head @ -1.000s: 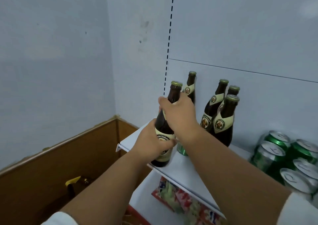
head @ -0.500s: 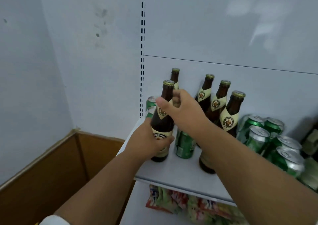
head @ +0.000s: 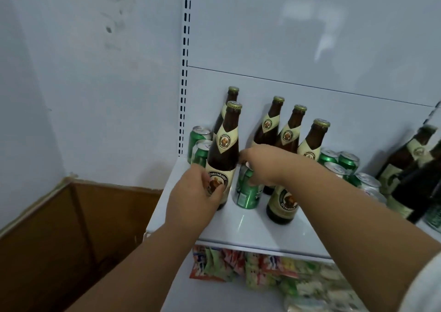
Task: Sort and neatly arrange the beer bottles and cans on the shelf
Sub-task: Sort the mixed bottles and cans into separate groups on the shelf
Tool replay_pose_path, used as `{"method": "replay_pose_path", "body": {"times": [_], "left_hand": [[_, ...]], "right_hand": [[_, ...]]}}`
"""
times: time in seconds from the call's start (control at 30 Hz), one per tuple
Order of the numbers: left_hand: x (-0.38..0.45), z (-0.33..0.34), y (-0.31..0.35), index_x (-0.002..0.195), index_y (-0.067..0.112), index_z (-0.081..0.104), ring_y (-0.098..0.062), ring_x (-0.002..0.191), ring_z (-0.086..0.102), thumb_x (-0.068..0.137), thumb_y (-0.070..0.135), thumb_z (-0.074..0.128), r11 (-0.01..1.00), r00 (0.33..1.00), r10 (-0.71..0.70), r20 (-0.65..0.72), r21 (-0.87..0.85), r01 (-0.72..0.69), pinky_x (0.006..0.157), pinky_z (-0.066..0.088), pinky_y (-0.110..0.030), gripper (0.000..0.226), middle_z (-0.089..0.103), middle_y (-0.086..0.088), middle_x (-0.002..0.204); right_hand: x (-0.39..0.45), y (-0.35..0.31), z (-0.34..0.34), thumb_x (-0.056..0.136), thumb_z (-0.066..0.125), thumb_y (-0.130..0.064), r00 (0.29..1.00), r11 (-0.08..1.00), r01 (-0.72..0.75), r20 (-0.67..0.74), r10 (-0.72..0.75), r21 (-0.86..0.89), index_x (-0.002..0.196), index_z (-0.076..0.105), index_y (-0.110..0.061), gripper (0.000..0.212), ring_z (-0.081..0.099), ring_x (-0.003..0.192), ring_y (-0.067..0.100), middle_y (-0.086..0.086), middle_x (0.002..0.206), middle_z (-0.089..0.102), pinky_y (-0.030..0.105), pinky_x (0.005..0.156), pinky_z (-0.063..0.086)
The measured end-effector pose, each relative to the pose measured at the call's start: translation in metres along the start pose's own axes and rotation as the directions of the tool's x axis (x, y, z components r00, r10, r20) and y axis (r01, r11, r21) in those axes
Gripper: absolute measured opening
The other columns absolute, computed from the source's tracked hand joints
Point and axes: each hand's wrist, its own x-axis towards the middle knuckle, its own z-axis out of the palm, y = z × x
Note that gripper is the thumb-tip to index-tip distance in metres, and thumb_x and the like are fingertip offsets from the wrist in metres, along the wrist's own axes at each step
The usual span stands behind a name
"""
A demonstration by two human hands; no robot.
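On the white shelf (head: 253, 230), my left hand (head: 193, 199) grips the lower body of a brown beer bottle (head: 225, 151) with a cream label, standing upright near the shelf's left end. To its right, my right hand (head: 265, 163) holds the top of a green can (head: 247, 192). Several more brown bottles (head: 290, 132) stand behind and right of my hands, one (head: 282, 203) partly under my right forearm. Two green cans (head: 200, 144) sit at the back left corner, and several green cans (head: 341, 162) cluster to the right.
More dark bottles (head: 412, 166) stand at the far right edge. Colourful snack packets (head: 241, 264) lie on the shelf below. A brown wooden panel (head: 71, 228) runs along the wall at lower left. A slotted upright (head: 185, 73) marks the shelf's left side.
My right hand left the neck of the bottle and dropped onto the green can beside it. My left hand stays on the bottle's body, which stands on the shelf.
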Motion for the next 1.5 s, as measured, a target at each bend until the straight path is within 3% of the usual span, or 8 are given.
{"method": "replay_pose_path", "body": {"times": [0.2,0.37,0.47,0.67,0.83,1.07,1.23,1.5], "left_hand": [[-0.016,0.004,0.005,0.093,0.027,0.055,-0.006,0.079,0.057,0.084,0.033,0.071,0.977,0.973,0.194,0.126,-0.116,-0.180,0.070,0.053,-0.031,0.019,0.058,0.011,0.084],[-0.028,0.011,0.019,0.128,0.031,0.047,-0.003,0.104,0.054,0.076,0.046,0.072,0.929,0.964,0.265,0.018,-0.272,-0.250,0.085,0.050,-0.019,0.059,0.053,0.015,0.112],[-0.034,0.019,0.032,0.139,0.022,0.046,-0.008,0.116,0.052,0.078,0.046,0.074,0.914,0.957,0.287,0.033,-0.307,-0.264,0.096,0.048,-0.026,0.071,0.056,0.008,0.125],[-0.066,0.042,0.073,0.132,0.043,0.045,0.007,0.109,0.053,0.080,0.054,0.064,0.860,0.941,0.309,0.138,-0.463,-0.215,0.085,0.038,-0.004,0.056,0.055,0.028,0.116],[-0.088,0.077,0.109,0.125,0.052,0.040,0.013,0.107,0.050,0.075,0.060,0.065,0.865,0.926,0.309,0.217,-0.468,-0.179,0.081,0.036,0.001,0.057,0.047,0.040,0.117],[-0.094,0.148,0.154,0.117,0.044,0.044,0.005,0.100,0.057,0.076,0.046,0.075,0.917,0.948,0.132,0.289,-0.398,-0.007,0.081,0.047,-0.015,0.051,0.057,0.022,0.110],[-0.091,0.174,0.165,0.111,0.040,0.043,-0.001,0.093,0.060,0.079,0.037,0.077,0.945,0.965,-0.050,0.258,-0.300,0.129,0.076,0.052,-0.027,0.047,0.060,0.018,0.106],[-0.088,0.196,0.175,0.113,0.023,0.042,-0.023,0.098,0.062,0.085,0.024,0.071,0.971,0.957,-0.187,0.222,-0.105,0.214,0.082,0.054,-0.045,0.041,0.063,-0.001,0.110]], "right_hand": [[-0.015,-0.006,-0.009,0.088,0.065,-0.042,0.997,0.999,-0.036,-0.064,0.039,0.040,0.117,0.058,-0.013,0.042,0.060,0.090,0.024,0.005,0.102,0.064,0.039,0.080,0.054],[-0.050,-0.009,-0.028,0.092,0.053,-0.055,0.976,0.996,-0.057,-0.208,0.070,0.071,0.107,0.054,-0.017,0.041,0.056,0.080,0.018,0.002,0.092,0.060,0.034,0.067,0.050],[-0.076,-0.004,-0.034,0.093,0.049,-0.059,0.954,0.991,-0.063,-0.284,0.094,0.116,0.108,0.055,-0.018,0.044,0.054,0.076,0.014,-0.001,0.089,0.059,0.028,0.058,0.040],[-0.126,0.025,-0.020,0.084,0.044,-0.073,0.917,0.954,-0.153,-0.324,0.234,0.257,0.104,0.053,-0.027,0.050,0.054,0.077,0.009,-0.007,0.088,0.058,0.031,0.065,0.046],[-0.169,0.072,0.003,0.074,0.040,-0.079,0.899,0.909,-0.158,-0.325,0.294,0.385,0.100,0.057,-0.033,0.055,0.053,0.074,0.002,-0.013,0.084,0.057,0.027,0.061,0.043],[-0.173,0.134,0.037,0.093,0.054,-0.052,0.904,0.919,-0.132,-0.335,0.265,0.371,0.119,0.064,-0.023,0.040,0.061,0.093,0.015,-0.004,0.106,0.068,0.035,0.081,0.051],[-0.156,0.162,0.058,0.094,0.056,-0.041,0.930,0.925,0.022,-0.348,0.121,0.380,0.114,0.065,-0.024,0.028,0.056,0.083,0.010,-0.013,0.085,0.057,0.036,0.078,0.052],[-0.129,0.180,0.086,0.094,0.054,-0.044,0.915,0.967,0.099,-0.403,0.004,0.236,0.120,0.063,-0.024,0.033,0.053,0.100,0.024,0.004,0.105,0.062,0.032,0.068,0.036]]}}
